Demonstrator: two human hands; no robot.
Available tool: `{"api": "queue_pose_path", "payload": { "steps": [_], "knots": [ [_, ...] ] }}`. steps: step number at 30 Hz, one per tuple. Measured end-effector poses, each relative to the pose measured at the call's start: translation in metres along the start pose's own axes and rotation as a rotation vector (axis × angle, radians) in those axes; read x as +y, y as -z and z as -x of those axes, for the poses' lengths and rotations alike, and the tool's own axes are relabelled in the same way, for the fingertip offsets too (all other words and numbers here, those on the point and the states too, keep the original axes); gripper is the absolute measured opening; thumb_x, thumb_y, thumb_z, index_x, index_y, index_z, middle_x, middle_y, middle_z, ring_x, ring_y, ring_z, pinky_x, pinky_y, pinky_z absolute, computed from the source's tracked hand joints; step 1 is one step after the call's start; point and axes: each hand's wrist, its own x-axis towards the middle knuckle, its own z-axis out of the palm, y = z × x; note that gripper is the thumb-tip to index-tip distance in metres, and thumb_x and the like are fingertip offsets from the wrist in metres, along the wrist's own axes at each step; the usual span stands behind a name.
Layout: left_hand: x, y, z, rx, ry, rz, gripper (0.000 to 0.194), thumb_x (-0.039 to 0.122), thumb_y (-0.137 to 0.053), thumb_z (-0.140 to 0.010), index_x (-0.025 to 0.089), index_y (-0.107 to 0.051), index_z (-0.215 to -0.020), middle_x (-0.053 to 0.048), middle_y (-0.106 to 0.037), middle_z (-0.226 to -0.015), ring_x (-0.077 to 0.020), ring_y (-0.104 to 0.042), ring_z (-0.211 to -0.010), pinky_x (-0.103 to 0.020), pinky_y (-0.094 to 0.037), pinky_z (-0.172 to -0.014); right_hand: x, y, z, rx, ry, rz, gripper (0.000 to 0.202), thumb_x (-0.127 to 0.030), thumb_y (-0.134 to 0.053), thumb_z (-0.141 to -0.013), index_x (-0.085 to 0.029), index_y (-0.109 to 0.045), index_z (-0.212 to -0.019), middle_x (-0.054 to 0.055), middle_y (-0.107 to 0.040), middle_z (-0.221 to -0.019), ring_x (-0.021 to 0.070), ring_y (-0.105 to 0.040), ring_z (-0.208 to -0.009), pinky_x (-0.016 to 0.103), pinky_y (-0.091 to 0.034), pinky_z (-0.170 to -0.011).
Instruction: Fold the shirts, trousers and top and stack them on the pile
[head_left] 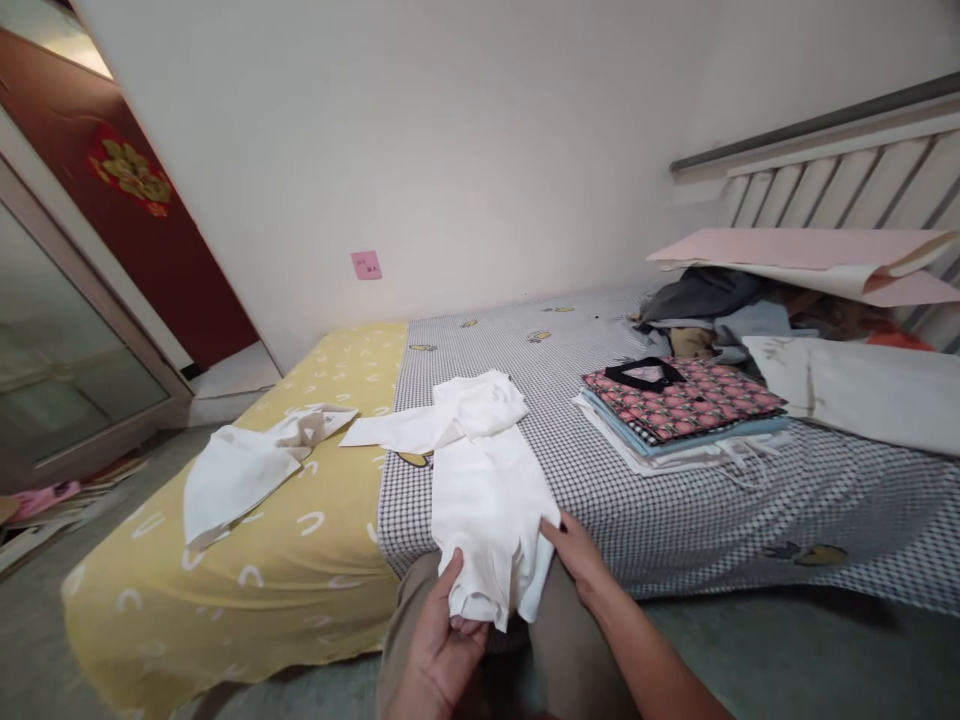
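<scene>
A white long-sleeved shirt (480, 470) lies on the bed's front edge, its lower end draped over my knees. One sleeve stretches out to the left across the bedding. My left hand (442, 640) grips the hem, thumb on top and fingers beneath the cloth. At the shirt's right side, my right hand (574, 550) pinches the edge of the fabric, some fingertips hidden behind it. Another white garment (240, 475) lies loosely crumpled on the yellow part of the bed, left of the shirt.
A stack of folded clothes, topped by a pink patterned shirt (690, 395), sits at the right. Behind it are piled dark clothes (705, 295) under a pink sheet (802, 250). A white cloth (877, 390) lies at far right. The bed (585, 340) meets the wall.
</scene>
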Motion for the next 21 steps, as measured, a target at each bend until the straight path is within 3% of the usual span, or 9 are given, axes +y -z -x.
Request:
{"api": "queue_pose_path", "payload": {
  "steps": [2,4,6,8,11,14,16,18,21],
  "knots": [
    [0.011,-0.004,0.008,0.016,-0.008,-0.017,0.037,0.021,-0.064,-0.091,0.018,-0.045,-0.059,0.012,-0.032,-0.037,-0.0004,-0.023,-0.029,-0.012,-0.018,-0.031,-0.013,0.015,0.006,-0.109,-0.06,-0.229,0.052,-0.057,-0.045,-0.085,-0.017,-0.069,-0.107,0.013,-0.076,-0.094,0.0294,-0.071,-0.091,0.044,-0.056,-0.078],
    [0.022,0.0,0.014,0.053,-0.031,-0.053,0.038,0.019,-0.066,-0.088,0.018,-0.043,-0.058,0.012,-0.031,-0.036,-0.0002,-0.023,-0.029,-0.012,-0.018,-0.031,-0.024,0.031,0.013,-0.286,-0.218,-0.527,0.051,-0.059,-0.053,-0.083,-0.015,-0.07,-0.102,0.016,-0.076,-0.094,0.0314,-0.072,-0.089,0.045,-0.057,-0.077],
    [0.029,0.014,0.013,0.096,-0.064,-0.156,0.038,0.021,-0.073,-0.082,0.019,-0.044,-0.059,0.012,-0.035,-0.037,-0.0003,-0.025,-0.03,-0.012,-0.02,-0.032,-0.03,0.043,0.023,-0.431,-0.364,-0.76,0.044,-0.053,-0.068,-0.077,-0.015,-0.07,-0.099,0.016,-0.076,-0.097,0.0316,-0.073,-0.09,0.044,-0.057,-0.079],
    [0.031,0.037,0.005,0.118,-0.125,-0.357,0.044,0.036,-0.084,-0.069,0.019,-0.045,-0.059,0.011,-0.038,-0.036,-0.0008,-0.025,-0.031,-0.013,-0.019,-0.033,-0.027,0.047,0.034,-0.457,-0.459,-0.799,0.043,-0.043,-0.076,-0.073,-0.018,-0.067,-0.105,0.012,-0.076,-0.097,0.0262,-0.073,-0.084,0.037,-0.058,-0.074],
    [0.024,0.078,-0.014,0.08,-0.219,-0.737,0.061,0.069,-0.083,-0.05,0.021,-0.047,-0.062,0.011,-0.037,-0.034,-0.002,-0.022,-0.03,-0.017,-0.015,-0.033,-0.006,0.045,0.052,-0.42,-0.604,-0.593,0.06,-0.038,-0.074,-0.07,-0.024,-0.056,-0.126,0.003,-0.074,-0.083,0.0142,-0.065,-0.054,0.02,-0.042,-0.044],
    [0.017,0.112,-0.023,0.059,-0.194,-1.103,0.066,0.087,-0.062,-0.054,0.024,-0.046,-0.066,0.011,-0.036,-0.034,-0.0059,-0.021,-0.028,-0.022,-0.015,-0.034,0.023,0.052,0.065,-0.449,-0.581,-0.24,0.069,-0.041,-0.066,-0.071,-0.026,-0.047,-0.135,-0.004,-0.067,-0.067,0.01,-0.054,-0.041,0.017,-0.022,-0.035],
    [0.02,0.126,-0.019,0.097,-0.247,-1.376,0.058,0.082,-0.055,-0.066,0.025,-0.044,-0.065,0.008,-0.045,-0.039,-0.0102,-0.035,-0.033,-0.024,-0.026,-0.038,0.038,0.065,0.068,-0.496,-0.479,-0.008,0.057,-0.041,-0.062,-0.072,-0.023,-0.054,-0.125,-0.006,-0.06,-0.057,0.011,-0.052,-0.041,0.018,-0.025,-0.037],
    [0.031,0.13,-0.008,0.162,-0.347,-1.675,0.042,0.065,-0.052,-0.08,0.024,-0.049,-0.067,0.002,-0.058,-0.052,-0.0163,-0.056,-0.05,-0.027,-0.039,-0.051,0.044,0.081,0.067,-0.497,-0.381,0.21,0.039,-0.041,-0.058,-0.073,-0.021,-0.063,-0.107,-0.005,-0.056,-0.054,0.0118,-0.049,-0.041,0.021,-0.032,-0.039],
    [0.046,0.121,0.01,0.26,-0.525,-2.007,0.027,0.039,-0.041,-0.092,0.022,-0.062,-0.089,-0.005,-0.072,-0.08,-0.0228,-0.069,-0.075,-0.033,-0.048,-0.067,0.032,0.094,0.057,-0.316,-0.161,0.376,0.03,-0.043,-0.054,-0.078,-0.022,-0.067,-0.096,0.002,-0.066,-0.071,0.017,-0.06,-0.058,0.029,-0.049,-0.056]
  ]
}}
